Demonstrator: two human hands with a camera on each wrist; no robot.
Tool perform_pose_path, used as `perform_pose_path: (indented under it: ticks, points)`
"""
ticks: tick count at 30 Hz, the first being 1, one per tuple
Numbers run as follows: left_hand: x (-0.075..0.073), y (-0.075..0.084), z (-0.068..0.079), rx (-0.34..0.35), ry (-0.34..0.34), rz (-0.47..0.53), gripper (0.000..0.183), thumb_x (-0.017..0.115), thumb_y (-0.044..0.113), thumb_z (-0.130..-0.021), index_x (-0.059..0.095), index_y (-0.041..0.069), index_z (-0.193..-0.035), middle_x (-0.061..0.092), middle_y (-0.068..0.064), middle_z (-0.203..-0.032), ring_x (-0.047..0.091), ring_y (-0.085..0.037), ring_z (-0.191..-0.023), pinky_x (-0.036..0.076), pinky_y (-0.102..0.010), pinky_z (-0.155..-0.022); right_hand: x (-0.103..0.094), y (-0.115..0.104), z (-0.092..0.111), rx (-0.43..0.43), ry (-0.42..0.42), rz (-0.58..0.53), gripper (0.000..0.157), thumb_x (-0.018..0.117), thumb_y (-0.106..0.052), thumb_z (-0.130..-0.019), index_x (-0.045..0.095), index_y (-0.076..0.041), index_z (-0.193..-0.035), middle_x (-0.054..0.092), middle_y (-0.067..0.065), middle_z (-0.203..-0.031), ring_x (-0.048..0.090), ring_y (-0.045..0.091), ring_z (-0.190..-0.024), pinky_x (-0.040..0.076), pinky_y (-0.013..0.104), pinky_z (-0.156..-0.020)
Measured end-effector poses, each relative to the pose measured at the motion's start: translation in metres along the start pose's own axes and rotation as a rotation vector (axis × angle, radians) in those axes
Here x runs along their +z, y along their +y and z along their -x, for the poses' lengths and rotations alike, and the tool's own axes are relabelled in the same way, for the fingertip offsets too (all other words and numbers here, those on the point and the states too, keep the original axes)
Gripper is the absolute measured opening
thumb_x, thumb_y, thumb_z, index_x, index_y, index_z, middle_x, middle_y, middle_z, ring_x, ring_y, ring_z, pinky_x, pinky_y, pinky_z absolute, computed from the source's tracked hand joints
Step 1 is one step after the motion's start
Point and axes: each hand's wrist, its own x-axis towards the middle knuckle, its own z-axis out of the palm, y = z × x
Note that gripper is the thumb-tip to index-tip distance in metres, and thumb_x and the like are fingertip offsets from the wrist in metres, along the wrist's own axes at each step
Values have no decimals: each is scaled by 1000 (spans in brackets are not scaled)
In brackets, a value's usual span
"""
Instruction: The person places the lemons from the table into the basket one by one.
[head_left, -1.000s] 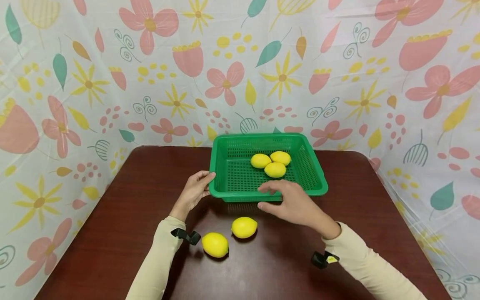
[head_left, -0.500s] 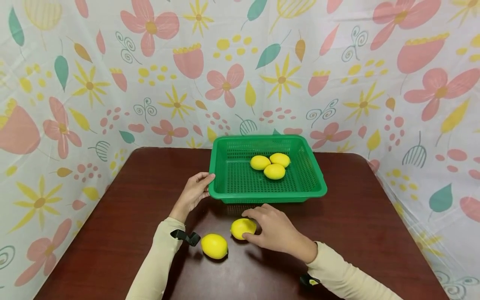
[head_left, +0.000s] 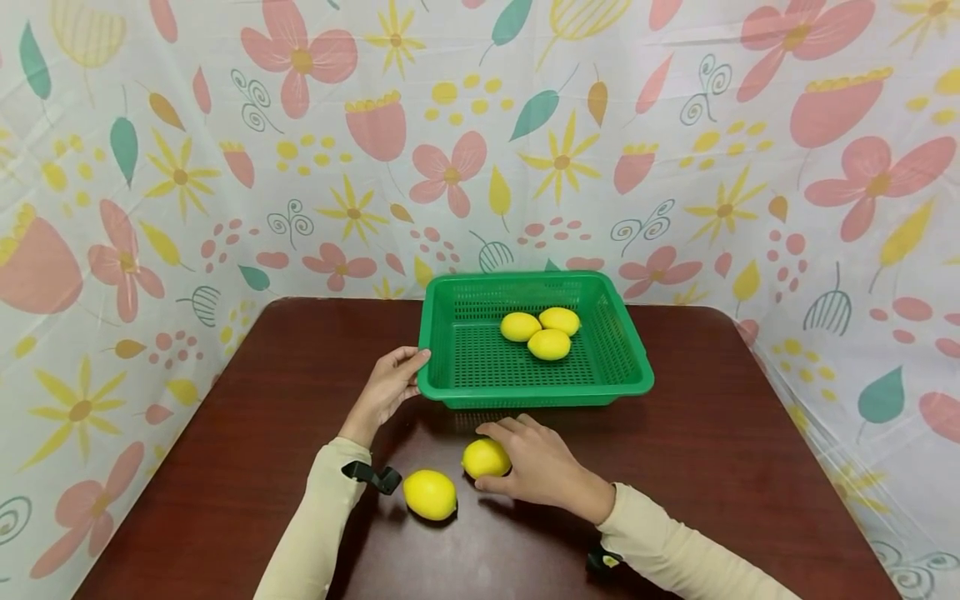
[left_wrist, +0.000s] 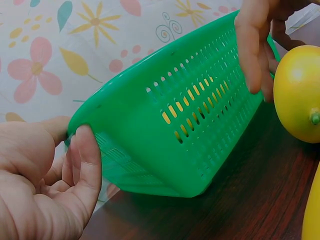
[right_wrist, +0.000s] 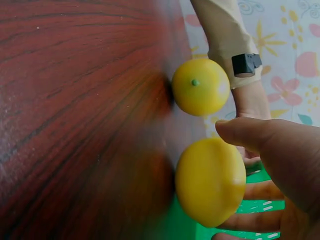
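At its left front corner, the green plastic basket (head_left: 536, 392) has its rim pinched between the thumb and fingers of my left hand (head_left: 386, 387). The left wrist view shows this grip from close by. On the table, my right hand (head_left: 543, 467) spreads around a yellow lemon (head_left: 484, 459), thumb on the near side and fingers on the far side. A narrow gap shows between thumb and lemon in the right wrist view. A second lemon (head_left: 430, 494) lies nearer, to the left. Three more lemons (head_left: 549, 344) sit together inside the basket.
The dark brown wooden table (head_left: 712, 400) carries everything. A white curtain (head_left: 450, 108) printed with flowers and leaves hangs behind it and at both sides. Each wrist wears a black strapped camera (head_left: 371, 475).
My right hand has come from over the basket's front rim, down and left to the lemon on the table. The left hand keeps its hold on the basket.
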Motion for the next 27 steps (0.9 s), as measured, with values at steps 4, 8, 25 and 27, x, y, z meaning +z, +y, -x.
perform_pose_path:
  ticks: [4,8,25,27]
  points:
    - [0,-1,-1,-4,1,8,41,65,32,-103,58,5,-133,48,-1,-85,44,-14,-69,49,-29,-70,4,1,0,-15,-5,-7,64,86,-54,-77,67,-20,-128,69,1,-114,61,19,-97,56,35,-70]
    - [0,-3,-2,-7,3,15,39,65,32,-103,59,6,-131,48,-2,-84,44,-14,-69,49,-29,-69,6,2,2,-33,7,-3,59,88,-48,-76,69,-20,-124,70,1,-110,60,19,-94,56,35,-70]
    - [-1,-4,-3,6,3,17,38,65,32,-103,59,5,-130,49,-2,-87,46,-14,-70,50,-27,-68,-1,-2,4,-52,20,-79,53,89,-45,-76,72,-20,-120,71,-3,-105,58,14,-88,49,28,-65]
    - [-1,-3,-3,7,5,15,38,65,32,-103,59,5,-130,49,-1,-87,46,-14,-70,50,-27,-67,-8,-4,5,-53,6,-102,53,89,-44,-76,72,-20,-120,71,-3,-104,57,14,-87,48,27,-64]
